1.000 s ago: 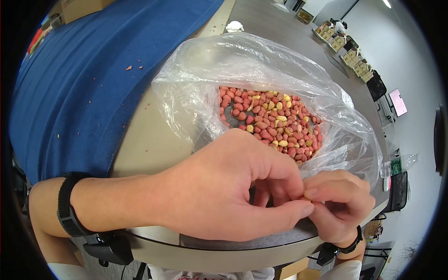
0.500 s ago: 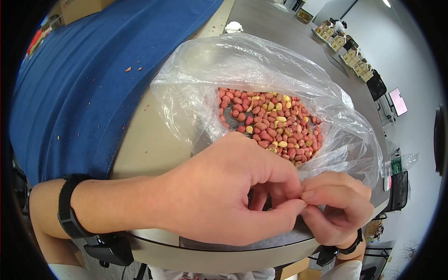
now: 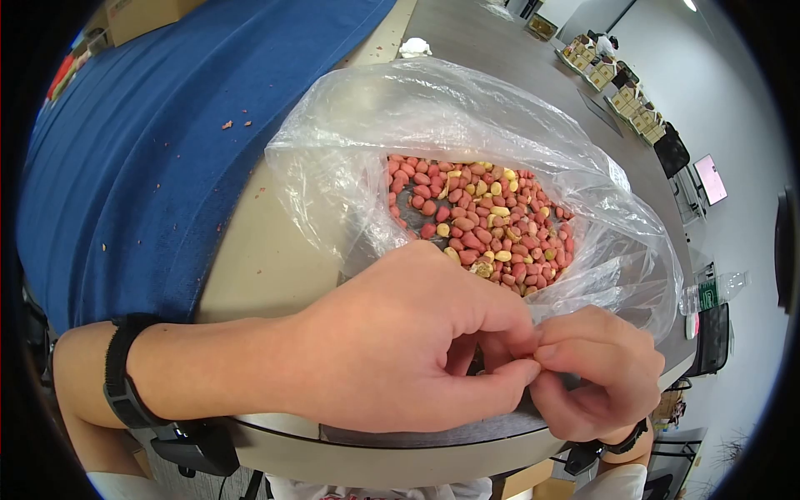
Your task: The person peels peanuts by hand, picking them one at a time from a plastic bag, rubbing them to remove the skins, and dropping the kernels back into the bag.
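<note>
Head view: both hands meet at the near edge of the clear plastic bag [image 3: 367,104], thumb and index fingertips drawn together in one shared pinch. The left hand [image 3: 400,337], back upward, lies nearest the bag's front, its index curled and its thumb stretched toward the other hand; a rounded gap opens between that thumb and the bent fingers. The right hand [image 3: 596,375], just off the bag's near right corner, has its fingers curled in, thumb and index tips against the left hand's tips. Whatever may sit between those tips is too small and covered to make out. The peanuts [image 3: 500,225], mostly red-skinned with some pale yellow ones, show through the bag's open mouth, and the left hand hides the nearest of them. A dark patch visible through the left hand's gap cannot be identified. The bag rests on the surface [image 3: 254,275], with a blue cloth [image 3: 167,167] to its left bearing a few crumbs. Beyond the bag's far side sits a crumpled white item [image 3: 414,47], its nature unclear. Farther off at the bag's upper left, a cardboard box [image 3: 146,17] is cut off by the frame.
</note>
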Motion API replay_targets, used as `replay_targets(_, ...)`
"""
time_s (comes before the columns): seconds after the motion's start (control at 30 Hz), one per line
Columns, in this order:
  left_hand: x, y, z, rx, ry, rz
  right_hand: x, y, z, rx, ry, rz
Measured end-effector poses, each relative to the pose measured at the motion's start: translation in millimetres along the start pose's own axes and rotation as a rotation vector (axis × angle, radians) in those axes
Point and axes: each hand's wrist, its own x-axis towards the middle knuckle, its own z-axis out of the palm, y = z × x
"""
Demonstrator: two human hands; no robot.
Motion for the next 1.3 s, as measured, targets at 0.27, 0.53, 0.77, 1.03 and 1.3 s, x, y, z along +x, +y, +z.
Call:
replay_targets(0.27, -1.1, 0.3, 2.0, 0.016, 0.025, -0.022, -0.6, -1.8, -1.2, -0.055, -0.014, 0.025)
replay_targets(0.53, -0.4, 0.8, -1.5, -0.010, -0.032, -0.008, -0.3, 0.0, 0.2, -0.074, 0.013, -0.029)
replay_targets(0.77, -0.2, -1.4, -3.2, 0.043, -0.053, 0.013, -0.9, 0.8, -0.1, -0.085, 0.007, -0.070)
replay_targets(1.03, 1.1, -1.9, -0.6, 0.045, -0.023, 0.033, 0.1, -0.1, 0.7, -0.098, 0.000, -0.047)
replay_targets(1.3, 0.0, -3.3, -2.5, 0.101, -0.020, 0.051, -0.3, -0.1, 2.5, -0.102, 0.011, -0.049)
